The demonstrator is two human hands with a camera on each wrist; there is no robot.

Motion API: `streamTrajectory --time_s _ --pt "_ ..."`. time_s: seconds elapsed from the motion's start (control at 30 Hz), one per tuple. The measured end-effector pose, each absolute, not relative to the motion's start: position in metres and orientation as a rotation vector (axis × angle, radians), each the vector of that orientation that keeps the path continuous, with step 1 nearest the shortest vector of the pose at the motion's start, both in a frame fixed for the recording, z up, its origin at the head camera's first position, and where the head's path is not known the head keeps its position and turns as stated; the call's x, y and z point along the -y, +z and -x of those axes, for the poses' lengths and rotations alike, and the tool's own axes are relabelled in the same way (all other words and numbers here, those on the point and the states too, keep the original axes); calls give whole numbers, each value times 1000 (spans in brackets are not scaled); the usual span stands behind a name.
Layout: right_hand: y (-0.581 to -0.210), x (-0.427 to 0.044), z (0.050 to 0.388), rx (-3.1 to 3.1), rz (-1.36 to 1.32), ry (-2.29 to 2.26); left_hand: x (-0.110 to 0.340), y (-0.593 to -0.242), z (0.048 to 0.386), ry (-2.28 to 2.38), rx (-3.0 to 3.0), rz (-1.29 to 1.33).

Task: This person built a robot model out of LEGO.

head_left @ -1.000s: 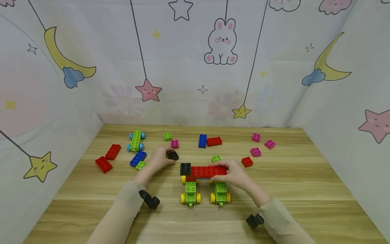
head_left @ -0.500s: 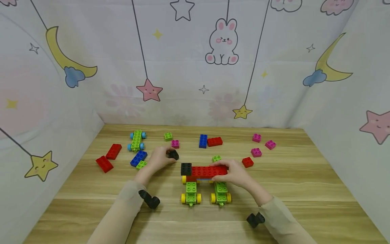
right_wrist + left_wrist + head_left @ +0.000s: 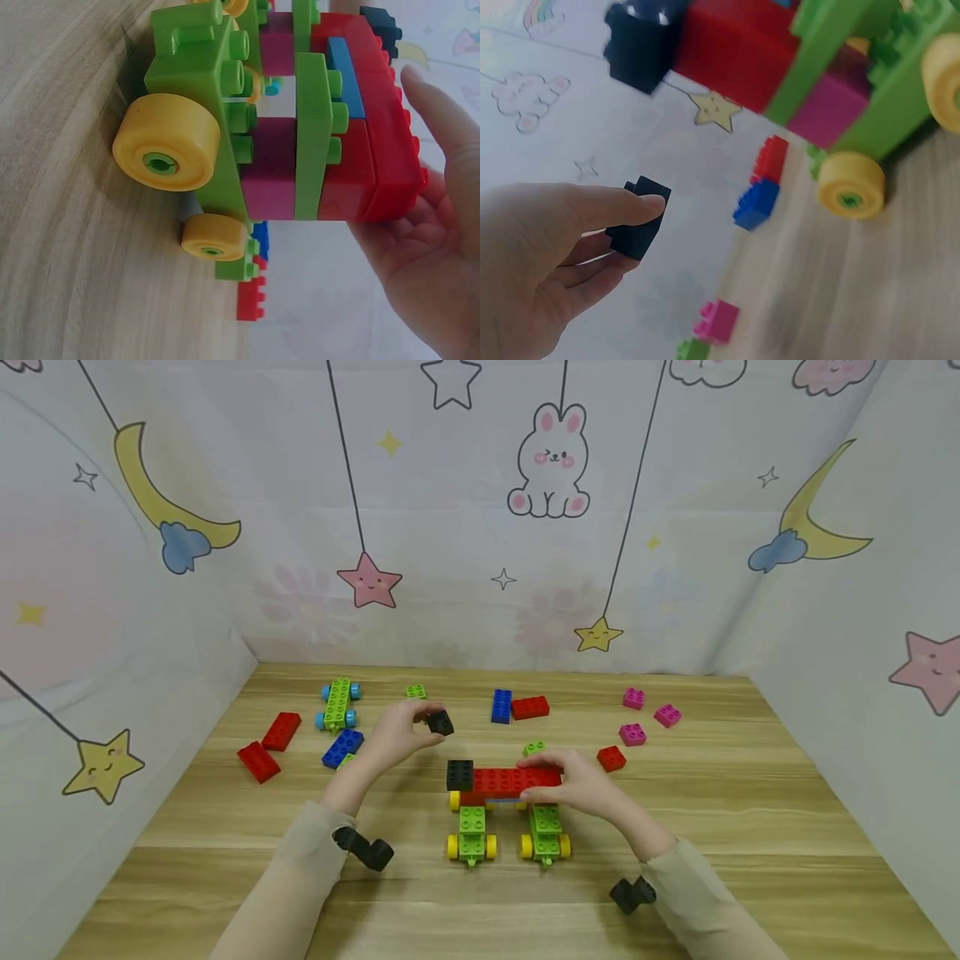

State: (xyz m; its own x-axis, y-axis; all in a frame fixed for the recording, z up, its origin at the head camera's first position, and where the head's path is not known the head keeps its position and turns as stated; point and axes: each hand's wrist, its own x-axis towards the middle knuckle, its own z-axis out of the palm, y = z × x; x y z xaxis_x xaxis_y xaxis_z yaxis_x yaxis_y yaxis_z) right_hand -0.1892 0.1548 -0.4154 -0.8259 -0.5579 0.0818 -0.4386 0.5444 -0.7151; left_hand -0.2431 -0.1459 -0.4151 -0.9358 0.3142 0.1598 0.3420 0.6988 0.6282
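My left hand (image 3: 393,739) pinches a small black brick (image 3: 440,722) between thumb and fingers, off the table; the left wrist view shows the black brick (image 3: 641,225) on edge at the fingertips. To its lower right stands a brick build: a row of red bricks (image 3: 493,782) on top, a second black brick (image 3: 460,775) at the left end, and two green wheeled bases (image 3: 472,839) with yellow wheels (image 3: 527,846) below. My right hand (image 3: 581,785) grips the red row's right end. Magenta bricks (image 3: 271,169) sit between the green parts in the right wrist view.
Farther left lie a green base with blue wheels (image 3: 338,703), red bricks (image 3: 281,732) and a blue brick (image 3: 342,749). Behind the build are a blue brick (image 3: 502,706) and a red one (image 3: 530,707). Several pink bricks (image 3: 633,734) and a red brick (image 3: 611,758) lie right.
My left hand has risen from the table with the black brick and shifted slightly right, covering the pink brick behind it. My right hand and the build have stayed in place.
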Motion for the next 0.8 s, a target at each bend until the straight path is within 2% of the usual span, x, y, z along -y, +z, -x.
streamTrajectory --time_s 0.47,0.8 --pt "-392 -151 185 -2720 795 -1388 113 -361 209 -1025 2712 766" --pt "-374 -147 178 -2791 885 -1427 95 -347 189 -1043 2682 888"
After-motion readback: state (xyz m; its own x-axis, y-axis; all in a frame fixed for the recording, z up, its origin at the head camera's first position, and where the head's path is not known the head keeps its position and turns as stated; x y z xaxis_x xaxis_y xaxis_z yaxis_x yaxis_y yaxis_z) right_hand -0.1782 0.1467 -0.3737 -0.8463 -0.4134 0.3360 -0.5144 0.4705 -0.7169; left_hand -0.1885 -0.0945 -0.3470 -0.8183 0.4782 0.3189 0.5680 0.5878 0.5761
